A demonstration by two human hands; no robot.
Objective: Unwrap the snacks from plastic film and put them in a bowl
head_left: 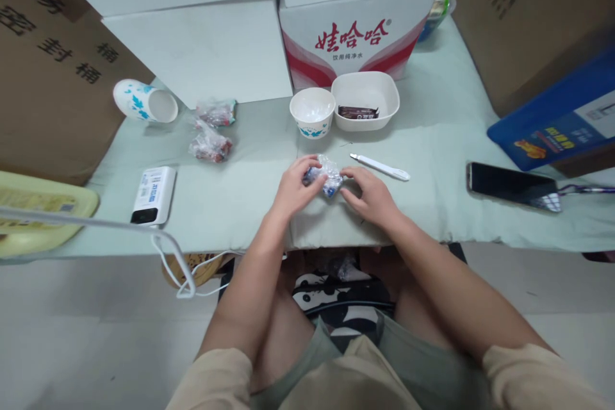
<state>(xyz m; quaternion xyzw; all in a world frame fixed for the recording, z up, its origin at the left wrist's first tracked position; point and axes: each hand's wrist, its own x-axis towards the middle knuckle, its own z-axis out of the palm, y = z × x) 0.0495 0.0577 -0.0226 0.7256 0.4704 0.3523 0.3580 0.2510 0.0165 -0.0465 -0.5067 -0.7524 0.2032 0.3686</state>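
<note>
Between my hands, near the table's front edge, is a small bundle in clear crinkled plastic (329, 174) with blue parts showing; its contents I cannot make out. My left hand (294, 187) has its thumb and fingers closed around the bundle's left side. The curled fingertips of my right hand (369, 195) pinch at its right edge. Just beyond that hand lies a slim white utility knife (382, 167). Farther back stand a paper cup (312, 116) with a blue leaf print and a white bowl (391, 102) holding a dark brown wrapped snack bar (358, 113).
Two plastic-wrapped bundles (210, 144) and a tipped paper cup (144, 102) lie at the left, behind a white power bank (154, 195). A phone (512, 186) rests at the right. Cardboard boxes (355, 38) wall off the back and sides. A white cable (173, 262) hangs at the front left.
</note>
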